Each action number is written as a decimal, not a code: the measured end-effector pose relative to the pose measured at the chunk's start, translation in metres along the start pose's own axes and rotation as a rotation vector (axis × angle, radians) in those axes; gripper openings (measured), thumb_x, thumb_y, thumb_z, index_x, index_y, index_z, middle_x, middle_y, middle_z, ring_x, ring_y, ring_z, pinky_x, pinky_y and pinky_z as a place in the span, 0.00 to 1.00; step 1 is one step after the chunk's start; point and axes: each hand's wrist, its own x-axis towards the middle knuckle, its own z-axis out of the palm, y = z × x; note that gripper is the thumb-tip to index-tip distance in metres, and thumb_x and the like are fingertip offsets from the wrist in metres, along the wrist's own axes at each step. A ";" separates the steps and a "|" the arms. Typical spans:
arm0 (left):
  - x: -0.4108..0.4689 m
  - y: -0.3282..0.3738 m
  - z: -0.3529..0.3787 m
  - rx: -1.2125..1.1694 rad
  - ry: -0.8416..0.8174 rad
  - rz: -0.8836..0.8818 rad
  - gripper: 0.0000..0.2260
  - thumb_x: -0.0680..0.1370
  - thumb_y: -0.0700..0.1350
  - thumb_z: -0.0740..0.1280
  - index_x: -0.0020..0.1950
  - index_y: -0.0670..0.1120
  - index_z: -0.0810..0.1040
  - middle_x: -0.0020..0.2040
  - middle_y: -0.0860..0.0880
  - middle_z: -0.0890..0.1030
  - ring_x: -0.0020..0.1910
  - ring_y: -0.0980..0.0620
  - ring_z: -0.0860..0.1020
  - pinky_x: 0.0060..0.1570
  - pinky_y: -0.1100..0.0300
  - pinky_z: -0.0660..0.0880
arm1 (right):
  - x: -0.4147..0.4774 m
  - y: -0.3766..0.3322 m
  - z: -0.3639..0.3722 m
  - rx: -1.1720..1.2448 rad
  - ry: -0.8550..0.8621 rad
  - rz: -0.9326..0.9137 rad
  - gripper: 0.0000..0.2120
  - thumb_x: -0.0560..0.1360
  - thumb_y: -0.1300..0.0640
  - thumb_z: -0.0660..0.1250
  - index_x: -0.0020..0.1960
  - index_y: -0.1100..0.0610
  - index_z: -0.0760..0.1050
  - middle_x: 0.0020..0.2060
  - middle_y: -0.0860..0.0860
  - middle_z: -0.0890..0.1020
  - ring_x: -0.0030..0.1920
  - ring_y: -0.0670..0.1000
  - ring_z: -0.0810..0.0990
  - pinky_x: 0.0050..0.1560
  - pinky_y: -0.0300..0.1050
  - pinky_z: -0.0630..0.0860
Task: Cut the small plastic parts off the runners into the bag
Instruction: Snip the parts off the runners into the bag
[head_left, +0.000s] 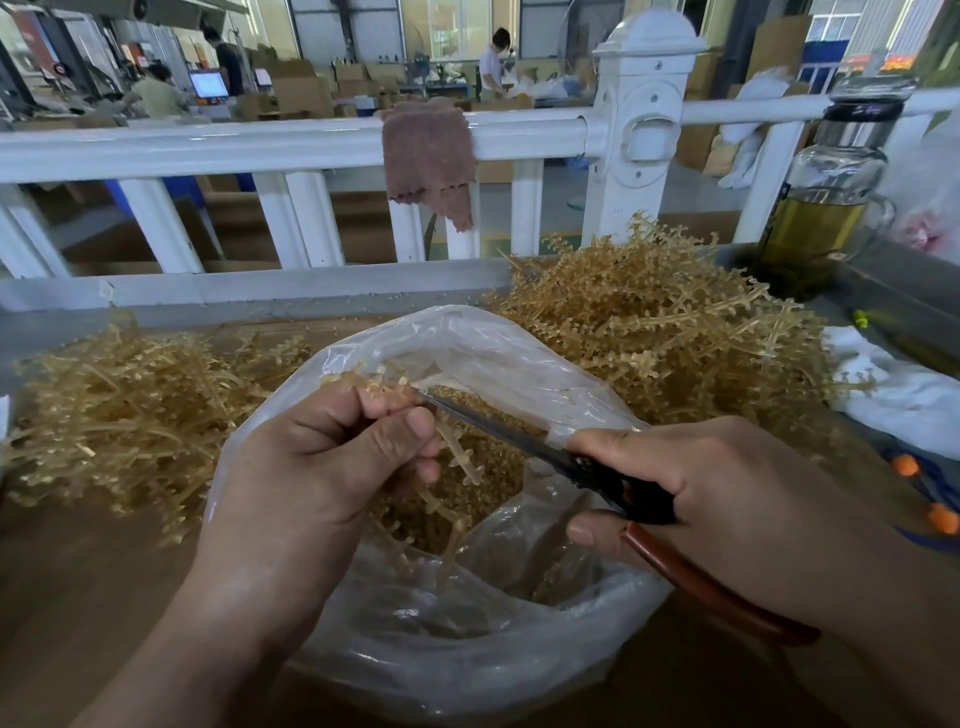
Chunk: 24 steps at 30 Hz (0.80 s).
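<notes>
Head view:
- Left hand (332, 457) grips runner (460, 454), fingers and thumb curled round stem, directly above open bag (493, 353) mouth.
- Runner's long axis slants from upper left steeply down, lower end hanging into bag.
- Right hand (727, 493) clamped round scissors (498, 430) handles, just right of runner.
- Blades point up-left, tip at runner beside left thumb; look nearly together.
- Cut parts (493, 493) heaped in bag bottom.
- Uncut pile (649, 322) behind bag, right.

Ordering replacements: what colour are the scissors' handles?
The handles are reddish-brown; head view shows it.
</notes>
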 end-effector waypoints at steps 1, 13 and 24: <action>0.000 -0.001 0.000 0.000 -0.004 -0.003 0.09 0.67 0.49 0.76 0.39 0.44 0.84 0.36 0.44 0.82 0.35 0.51 0.81 0.38 0.65 0.78 | 0.000 0.000 0.000 -0.005 0.008 -0.003 0.26 0.72 0.28 0.57 0.63 0.41 0.73 0.38 0.38 0.82 0.38 0.37 0.79 0.41 0.37 0.75; -0.001 0.001 0.001 -0.032 0.012 -0.030 0.12 0.66 0.51 0.75 0.40 0.42 0.83 0.36 0.44 0.82 0.34 0.51 0.80 0.36 0.65 0.78 | -0.001 -0.008 -0.003 0.001 -0.026 0.045 0.26 0.71 0.31 0.57 0.63 0.43 0.74 0.37 0.42 0.83 0.36 0.40 0.81 0.34 0.42 0.77; 0.000 0.000 0.000 0.016 -0.015 0.009 0.09 0.78 0.48 0.71 0.41 0.44 0.80 0.38 0.43 0.82 0.36 0.48 0.81 0.36 0.63 0.77 | 0.002 -0.004 0.002 0.019 -0.037 0.051 0.30 0.68 0.24 0.55 0.64 0.37 0.66 0.48 0.40 0.83 0.46 0.39 0.81 0.43 0.41 0.79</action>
